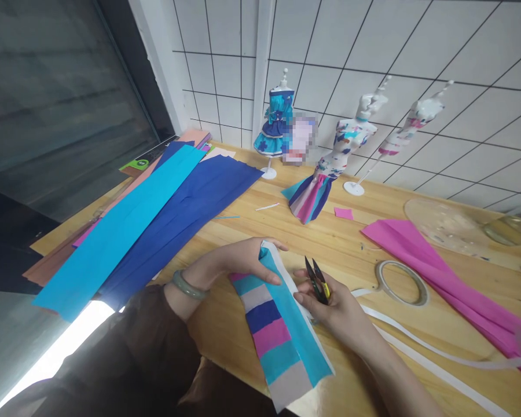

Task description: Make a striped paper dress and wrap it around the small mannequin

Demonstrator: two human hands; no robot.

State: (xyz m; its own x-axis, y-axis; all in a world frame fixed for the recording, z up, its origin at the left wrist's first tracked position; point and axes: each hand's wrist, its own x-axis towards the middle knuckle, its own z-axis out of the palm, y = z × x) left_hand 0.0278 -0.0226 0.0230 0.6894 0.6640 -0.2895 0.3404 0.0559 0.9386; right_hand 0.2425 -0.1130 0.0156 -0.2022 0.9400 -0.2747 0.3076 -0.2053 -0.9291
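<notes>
My left hand [260,266] grips the upper end of a striped piece [267,324] that looks like crepe paper, its thumb lying on the turquoise band. Pink, blue, grey and turquoise stripes join that band, and a white strip runs along its far edge. In my right hand [330,304] are small thread snips [316,281] with black blades and a yellow part, blades pointing up and apart. The right thumb and fingertips are at the white edge; whether they pinch it cannot be made out.
Turquoise [125,226] and blue sheets [191,214] lie at left. A tape roll [403,282], white strips [438,351] and a pink sheet [438,278] are at right. Small dress forms stand behind, one in a blue dress [278,124], another in a striped skirt [311,197].
</notes>
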